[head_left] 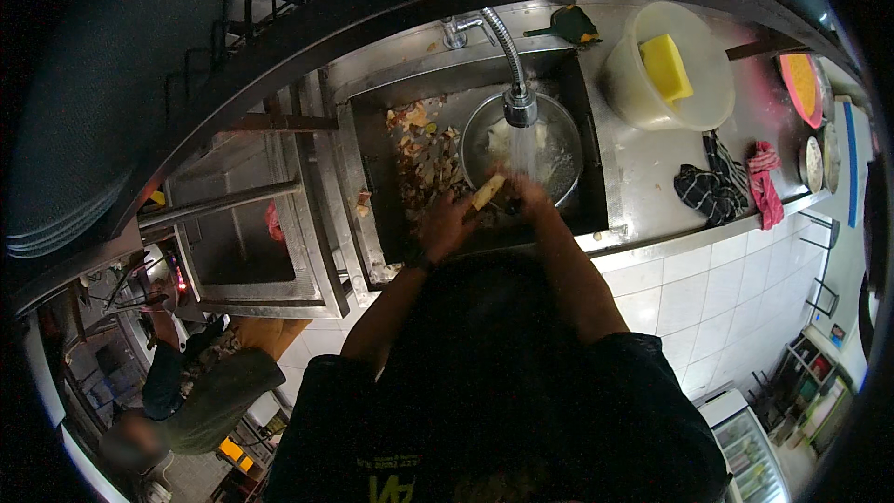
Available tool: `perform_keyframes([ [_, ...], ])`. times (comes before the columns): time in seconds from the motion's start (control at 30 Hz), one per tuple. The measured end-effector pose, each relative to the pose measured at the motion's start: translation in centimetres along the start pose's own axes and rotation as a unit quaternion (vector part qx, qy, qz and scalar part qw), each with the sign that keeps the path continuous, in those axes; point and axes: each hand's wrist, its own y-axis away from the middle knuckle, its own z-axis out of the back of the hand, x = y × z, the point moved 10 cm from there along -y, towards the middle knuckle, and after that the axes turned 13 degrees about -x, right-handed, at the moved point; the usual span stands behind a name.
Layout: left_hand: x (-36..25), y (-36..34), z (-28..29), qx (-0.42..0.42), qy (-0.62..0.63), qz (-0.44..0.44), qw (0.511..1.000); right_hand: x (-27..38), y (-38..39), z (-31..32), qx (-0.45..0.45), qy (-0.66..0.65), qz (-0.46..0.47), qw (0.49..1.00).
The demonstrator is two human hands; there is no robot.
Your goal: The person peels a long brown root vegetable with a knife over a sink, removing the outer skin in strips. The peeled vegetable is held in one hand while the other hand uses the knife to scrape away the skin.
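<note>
Both hands are over the steel sink (370,205). My left hand (448,224) is closed on a pale, elongated peeled piece (488,192), likely a root vegetable. Close beside its right end is my right hand (532,201), fingers bent; a small dark thing seems to be by them, too blurred to name. Behind the hands stands a round metal bowl (570,154) with water and pale pieces in it. Water runs into it from the spray head (520,110) of a flexible faucet. Brown and pale peelings (424,154) litter the sink's left side.
Right of the sink stand a translucent tub (708,93) with a yellow sponge (666,68), a dark checked cloth (712,188) and a red cloth (765,186). A second sink (237,224) is at left. A dark rail arches overhead; a co-worker (219,391) is at lower left.
</note>
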Motion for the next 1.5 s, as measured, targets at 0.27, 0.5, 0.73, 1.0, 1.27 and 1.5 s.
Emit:
perform_keyframes([
  [0.27,-0.6,-2.4,-2.6,0.089,0.201,0.118,0.968,-2.8,-9.1,2.3,-0.124,0.196,0.301,0.925],
  [0.5,0.2,-3.1,-5.9,0.17,0.244,0.135,0.945,-8.0,-12.9,2.8,0.012,-0.037,0.057,0.998],
  [0.73,2.5,-1.0,-5.9,0.209,0.303,0.219,0.904,-0.2,-2.2,-3.2,0.112,0.142,0.231,0.956],
  [1.0,7.4,2.8,3.0,0.195,0.372,0.355,0.835,9.5,4.5,-3.4,0.145,-0.052,0.284,0.946],
  [1.27,4.0,5.4,7.7,0.169,0.612,0.401,0.661,14.1,11.3,-9.2,0.212,-0.01,0.237,0.948],
  [1.5,-0.2,6.0,11.0,0.12,0.821,0.317,0.459,18.7,22.9,-14.0,0.174,0.022,0.405,0.897],
])
